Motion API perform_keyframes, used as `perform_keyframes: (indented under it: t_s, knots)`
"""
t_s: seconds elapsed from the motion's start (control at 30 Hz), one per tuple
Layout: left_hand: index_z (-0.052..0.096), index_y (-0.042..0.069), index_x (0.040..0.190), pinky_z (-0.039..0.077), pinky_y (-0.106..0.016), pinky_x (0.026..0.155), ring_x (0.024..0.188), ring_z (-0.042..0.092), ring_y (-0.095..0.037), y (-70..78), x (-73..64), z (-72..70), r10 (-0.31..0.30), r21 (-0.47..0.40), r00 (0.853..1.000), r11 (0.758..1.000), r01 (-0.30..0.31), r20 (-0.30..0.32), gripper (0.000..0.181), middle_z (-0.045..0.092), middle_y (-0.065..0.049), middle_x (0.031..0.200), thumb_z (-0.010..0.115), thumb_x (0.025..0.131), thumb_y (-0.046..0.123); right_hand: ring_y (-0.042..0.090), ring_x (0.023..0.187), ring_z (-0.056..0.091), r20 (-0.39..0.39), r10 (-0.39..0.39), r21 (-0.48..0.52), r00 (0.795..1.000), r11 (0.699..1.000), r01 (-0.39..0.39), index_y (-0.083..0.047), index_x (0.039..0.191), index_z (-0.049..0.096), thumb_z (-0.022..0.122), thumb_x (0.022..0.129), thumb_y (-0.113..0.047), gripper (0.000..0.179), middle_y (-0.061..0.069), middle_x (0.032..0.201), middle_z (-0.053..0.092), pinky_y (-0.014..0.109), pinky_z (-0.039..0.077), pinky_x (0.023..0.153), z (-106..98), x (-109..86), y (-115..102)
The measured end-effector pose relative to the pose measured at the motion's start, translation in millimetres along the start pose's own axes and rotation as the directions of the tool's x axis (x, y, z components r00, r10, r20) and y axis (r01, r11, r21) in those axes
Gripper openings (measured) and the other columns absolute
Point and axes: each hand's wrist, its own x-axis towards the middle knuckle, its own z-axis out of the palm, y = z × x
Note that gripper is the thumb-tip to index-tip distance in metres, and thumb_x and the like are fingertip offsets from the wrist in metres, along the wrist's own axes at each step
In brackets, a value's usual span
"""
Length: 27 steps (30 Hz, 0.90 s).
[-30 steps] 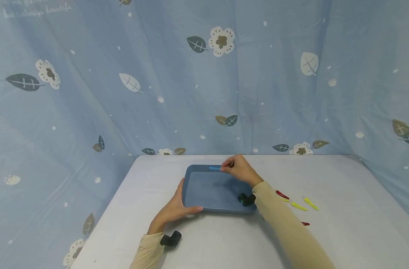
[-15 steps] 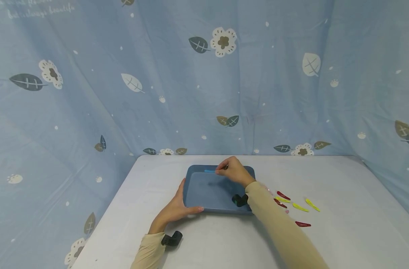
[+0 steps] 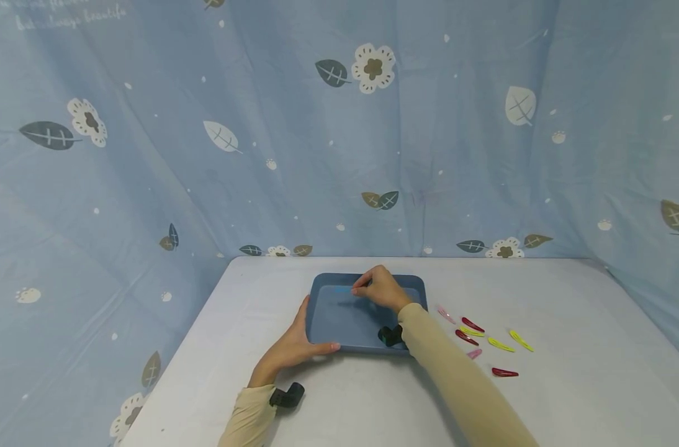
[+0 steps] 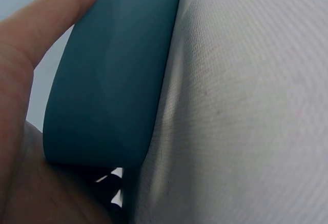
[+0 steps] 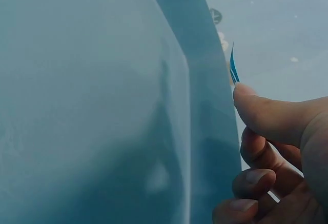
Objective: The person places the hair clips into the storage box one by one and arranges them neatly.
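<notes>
A shallow blue-grey tray (image 3: pixel 339 320) sits on the white table. My left hand (image 3: pixel 289 347) grips its front left corner, thumb (image 4: pixel 51 16) along the front rim and fingers along the left side. Over the far part of the tray, my right hand (image 3: pixel 380 288) pinches one end of a small blue hair clip (image 5: pixel 233 65) between thumb and fingertips. The clip's free end points left in the head view, and its colour nearly blends into the tray. In the right wrist view the other fingers are curled below the thumb.
Right of the tray lie several loose hair clips: dark red ones (image 3: pixel 504 372), yellow ones (image 3: pixel 521 340) and pink ones (image 3: pixel 445 315). A blue patterned curtain (image 3: pixel 295 124) hangs behind the table and along its sides. Each wrist wears a small black camera (image 3: pixel 287 395).
My right hand has moved left and a little nearer over the tray with the blue hair clip. Its arm now uncovers more clips on the right. The left hand keeps its grip on the tray.
</notes>
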Motion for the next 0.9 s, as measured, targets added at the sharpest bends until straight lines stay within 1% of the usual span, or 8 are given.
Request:
perform_keyframes:
  t_s: [0.1, 0.2, 0.4, 0.57, 0.73, 0.8, 0.9]
  knots:
    - [-0.012, 0.013, 0.166, 0.024, -0.067, 0.123, 0.160, 0.012, -0.044, 0.5, -0.3, -0.3, -0.004, 0.002, 1.000, 1.000, 0.004, 0.000, 0.140, -0.001, -0.019, 0.175, 0.089, 0.076, 0.050, 0.020, 0.080, 0.067, -0.001, 0.017, 0.005, 1.000, 1.000, -0.017, -0.004, 0.094, 0.083, 0.079, 0.091, -0.010, 0.007, 0.011, 0.099, 0.079, 0.030, 0.053, 0.070, 3, 1.2, 0]
    - [-0.011, 0.013, 0.166, 0.025, -0.067, 0.123, 0.160, 0.013, -0.045, 0.2, 0.1, -0.3, -0.004, 0.008, 1.000, 1.000, 0.004, -0.001, 0.140, 0.000, -0.020, 0.175, 0.089, 0.076, 0.051, 0.018, 0.082, 0.067, -0.003, 0.035, 0.014, 0.999, 0.999, -0.035, -0.004, 0.094, 0.083, 0.079, 0.091, -0.010, 0.008, 0.012, 0.101, 0.079, 0.031, 0.054, 0.072, 6, 2.0, 0]
    - [-0.011, 0.013, 0.166, 0.025, -0.066, 0.123, 0.160, 0.014, -0.043, 1.5, -0.4, -0.6, -0.002, 0.001, 1.000, 1.000, 0.002, 0.000, 0.139, 0.000, -0.018, 0.175, 0.088, 0.077, 0.050, 0.024, 0.087, 0.070, -0.006, 0.050, 0.024, 0.999, 0.998, -0.050, -0.004, 0.095, 0.083, 0.079, 0.091, -0.010, 0.008, 0.012, 0.102, 0.079, 0.031, 0.055, 0.073, 9, 4.1, 2]
    - [-0.012, 0.013, 0.166, 0.024, -0.065, 0.124, 0.160, 0.014, -0.043, 2.5, -0.5, -1.2, -0.003, -0.001, 1.000, 1.000, 0.003, 0.006, 0.139, -0.001, -0.018, 0.175, 0.088, 0.077, 0.050, 0.027, 0.089, 0.072, 0.002, 0.040, 0.030, 0.999, 0.999, -0.040, -0.002, 0.096, 0.082, 0.078, 0.091, -0.009, 0.009, 0.014, 0.104, 0.079, 0.030, 0.055, 0.072, 12, 7.1, 5]
    - [-0.012, 0.012, 0.166, 0.025, -0.065, 0.124, 0.160, 0.016, -0.043, 3.0, 0.3, -1.8, 0.007, -0.004, 1.000, 1.000, -0.007, 0.013, 0.138, 0.000, -0.018, 0.175, 0.088, 0.078, 0.050, 0.021, 0.085, 0.070, 0.006, 0.041, 0.029, 0.999, 0.999, -0.041, -0.002, 0.097, 0.083, 0.078, 0.091, -0.009, 0.010, 0.014, 0.105, 0.079, 0.028, 0.052, 0.068, 15, 9.5, 8]
    - [-0.012, 0.012, 0.166, 0.025, -0.065, 0.123, 0.160, 0.016, -0.043, 3.2, 0.3, -1.9, 0.007, -0.007, 1.000, 1.000, -0.007, 0.015, 0.138, 0.000, -0.019, 0.175, 0.088, 0.077, 0.050, 0.019, 0.084, 0.069, 0.004, 0.040, 0.028, 0.999, 0.999, -0.040, -0.002, 0.096, 0.083, 0.078, 0.091, -0.009, 0.010, 0.013, 0.105, 0.079, 0.028, 0.052, 0.069, 16, 10.0, 8]
    - [-0.012, 0.012, 0.166, 0.025, -0.065, 0.123, 0.160, 0.016, -0.043, 3.3, 0.2, -2.2, 0.003, -0.006, 1.000, 1.000, -0.003, 0.017, 0.139, 0.000, -0.019, 0.175, 0.088, 0.077, 0.051, 0.017, 0.087, 0.070, -0.003, 0.043, 0.022, 0.999, 0.999, -0.043, -0.003, 0.094, 0.083, 0.079, 0.091, -0.010, 0.009, 0.012, 0.104, 0.080, 0.031, 0.056, 0.074, 18, 10.7, 9]
